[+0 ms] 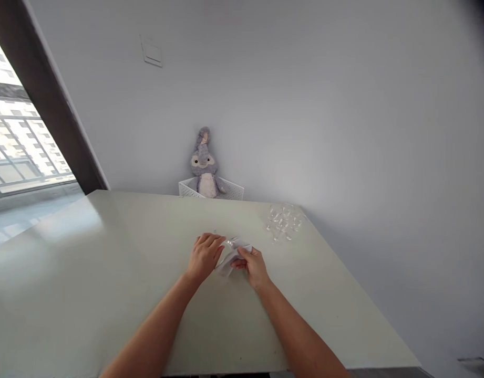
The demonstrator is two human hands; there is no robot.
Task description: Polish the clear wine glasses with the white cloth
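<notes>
Near the middle of the pale table (139, 283), my right hand (253, 265) pinches a thin, whitish, crumpled sheet or pouch (227, 264) between thumb and fingers. My left hand (205, 255) is at the left side of this piece, fingers bent and close together, the fingertips near a small shiny clear object (229, 243) at its upper edge. Whether the left fingers grip that object is too small to make out. Farther back on the right lies a loose cluster of small clear pieces (284, 223).
Behind the table's back edge, a grey plush toy (203, 163) sits in a white perforated basket (236, 192) against the wall. A light switch (152, 53) is on the wall. At the left is a window with a dark frame (40, 89).
</notes>
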